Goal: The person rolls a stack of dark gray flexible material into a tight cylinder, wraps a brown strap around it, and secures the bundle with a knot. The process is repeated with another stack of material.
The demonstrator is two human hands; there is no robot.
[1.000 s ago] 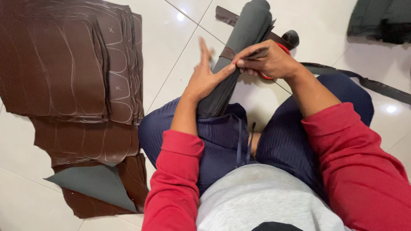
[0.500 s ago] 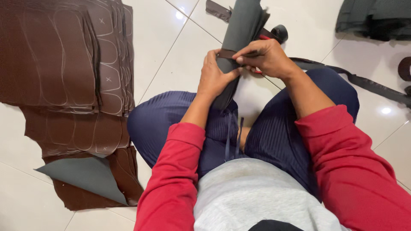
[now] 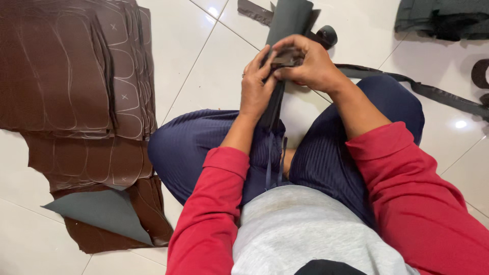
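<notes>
A glossy white tiled floor (image 3: 204, 81) is carrying a stack of brown leather sheets (image 3: 76, 76) chalked with outlines, one corner folding back grey, while dark strips (image 3: 433, 94) and folded dark material (image 3: 440, 20) are lying at right.

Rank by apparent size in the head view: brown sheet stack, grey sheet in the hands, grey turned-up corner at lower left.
1. brown sheet stack
2. grey sheet, partly hidden by the left hand and right hand
3. grey turned-up corner; close to 2, unsure.
</notes>
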